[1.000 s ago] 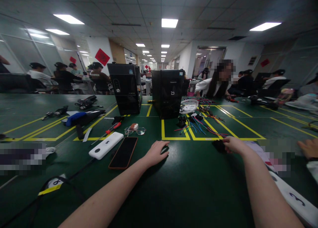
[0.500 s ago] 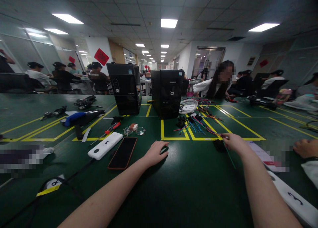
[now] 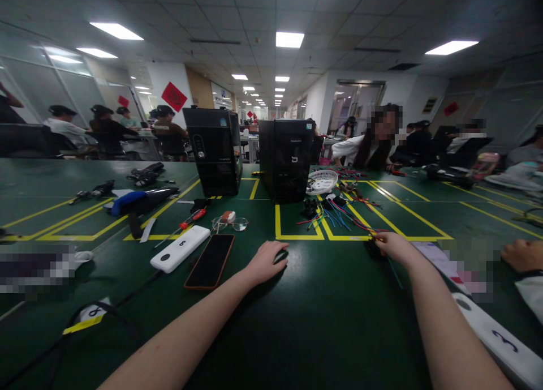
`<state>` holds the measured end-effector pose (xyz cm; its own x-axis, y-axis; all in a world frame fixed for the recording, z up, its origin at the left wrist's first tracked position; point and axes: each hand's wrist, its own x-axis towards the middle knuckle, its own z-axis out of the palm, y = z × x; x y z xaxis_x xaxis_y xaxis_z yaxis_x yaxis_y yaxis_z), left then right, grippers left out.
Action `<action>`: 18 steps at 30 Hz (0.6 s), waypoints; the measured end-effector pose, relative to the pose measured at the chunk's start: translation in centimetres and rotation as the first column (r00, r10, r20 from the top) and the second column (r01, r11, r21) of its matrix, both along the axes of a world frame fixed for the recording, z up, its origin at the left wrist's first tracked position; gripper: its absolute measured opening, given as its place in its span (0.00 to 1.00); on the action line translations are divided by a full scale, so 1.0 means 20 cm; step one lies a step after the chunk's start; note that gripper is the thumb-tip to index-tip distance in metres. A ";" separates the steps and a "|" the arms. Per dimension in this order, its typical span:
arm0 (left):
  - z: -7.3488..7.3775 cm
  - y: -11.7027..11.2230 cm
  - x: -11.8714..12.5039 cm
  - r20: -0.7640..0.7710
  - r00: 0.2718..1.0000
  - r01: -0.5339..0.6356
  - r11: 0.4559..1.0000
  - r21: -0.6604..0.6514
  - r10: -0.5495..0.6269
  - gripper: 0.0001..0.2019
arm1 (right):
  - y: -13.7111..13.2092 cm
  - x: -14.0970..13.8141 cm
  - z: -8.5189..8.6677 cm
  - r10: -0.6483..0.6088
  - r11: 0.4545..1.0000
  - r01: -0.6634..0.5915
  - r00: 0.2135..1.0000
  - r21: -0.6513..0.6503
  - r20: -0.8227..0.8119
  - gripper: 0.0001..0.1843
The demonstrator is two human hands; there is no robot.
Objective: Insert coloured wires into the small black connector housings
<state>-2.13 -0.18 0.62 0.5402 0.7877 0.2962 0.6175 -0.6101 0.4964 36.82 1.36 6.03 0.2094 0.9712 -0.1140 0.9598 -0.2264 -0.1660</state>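
My left hand [image 3: 266,261] lies palm down on the green table [image 3: 322,316], fingers curled over a small dark object I cannot make out. My right hand [image 3: 395,247] is pinched on a thin green wire [image 3: 395,274] that trails toward me under the wrist. Just left of its fingertips sits a small black part [image 3: 372,248]. Beyond it lies a bundle of coloured wires [image 3: 339,215] inside a yellow taped square.
A black phone [image 3: 211,261], a white power bank [image 3: 180,248], glasses [image 3: 230,223] and a red screwdriver [image 3: 193,218] lie to the left. Two black computer cases [image 3: 217,150] [image 3: 286,158] and a white fan grille [image 3: 322,181] stand behind. Another person's hand [image 3: 521,254] rests at right.
My right hand has picked up the green wire and shifted slightly left toward the black part. The left hand has stayed in place.
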 end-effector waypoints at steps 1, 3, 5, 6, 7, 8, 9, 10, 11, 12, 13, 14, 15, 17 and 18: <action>0.00 0.00 0.00 0.000 1.000 0.000 1.000 -0.001 0.000 0.20 | 0.00 0.00 0.00 -0.006 1.000 0.006 1.000 -0.023 -0.022 0.19; 0.01 0.00 0.00 -0.002 1.000 -0.001 1.000 -0.003 0.001 0.20 | 0.00 0.00 -0.01 -0.019 0.997 0.012 0.996 -0.071 -0.090 0.19; 0.01 -0.01 0.00 -0.010 1.000 -0.004 1.000 -0.008 0.004 0.20 | 0.00 -0.01 -0.01 -0.027 0.995 0.012 0.989 -0.101 -0.149 0.19; 0.02 -0.01 0.00 -0.013 1.000 -0.006 1.000 -0.011 0.006 0.20 | 0.00 -0.01 -0.01 -0.028 0.994 0.012 0.988 -0.104 -0.153 0.19; 0.02 -0.01 0.00 -0.015 1.000 -0.007 1.000 -0.016 0.007 0.20 | -0.01 -0.01 0.00 -0.027 0.996 0.015 0.990 -0.092 -0.136 0.18; 0.03 -0.01 0.00 -0.016 1.000 -0.007 1.000 -0.021 0.006 0.20 | -0.02 -0.02 0.01 -0.025 0.998 0.019 0.994 -0.060 -0.105 0.18; 0.03 -0.01 0.00 -0.016 1.000 -0.006 1.000 -0.025 0.006 0.19 | -0.02 -0.01 0.02 -0.029 1.000 0.029 0.998 -0.005 -0.060 0.18; 0.03 -0.01 0.00 -0.016 1.000 -0.006 1.000 -0.027 0.005 0.19 | -0.03 -0.01 0.03 -0.044 0.997 0.045 0.999 0.068 -0.011 0.18; 0.03 -0.01 0.00 -0.015 1.000 -0.006 1.000 -0.030 0.005 0.19 | -0.04 0.00 0.05 -0.070 0.987 0.065 0.997 0.146 0.033 0.19; 0.03 -0.01 0.00 -0.016 1.000 -0.006 0.999 -0.032 0.005 0.19 | -0.04 0.01 0.06 -0.103 0.974 0.087 0.993 0.210 0.065 0.20; 0.03 -0.01 0.00 -0.019 1.000 -0.006 0.999 -0.033 0.006 0.19 | -0.04 0.02 0.07 -0.135 0.963 0.111 0.987 0.245 0.085 0.21; 0.03 -0.01 0.00 -0.020 1.000 -0.008 0.999 -0.033 0.007 0.19 | -0.05 0.04 0.08 -0.155 0.960 0.127 0.983 0.250 0.094 0.21; 0.03 -0.01 0.00 -0.020 1.000 -0.007 0.999 -0.033 0.007 0.19 | -0.05 0.05 0.08 -0.161 0.964 0.135 0.982 0.229 0.096 0.20; 0.03 -0.01 0.00 -0.016 1.000 -0.002 1.000 -0.029 0.002 0.19 | -0.05 0.06 0.08 -0.146 0.979 0.133 0.986 0.152 0.079 0.18; 0.03 -0.01 0.00 -0.014 1.000 0.002 1.000 -0.027 -0.002 0.18 | -0.05 0.07 0.08 -0.137 0.985 0.129 0.988 0.116 0.066 0.18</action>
<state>-2.09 -0.47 1.21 0.5457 0.7941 0.2675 0.6234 -0.5980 0.5037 38.14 0.32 7.69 0.3413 0.9399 0.0136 0.9329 -0.3369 -0.1277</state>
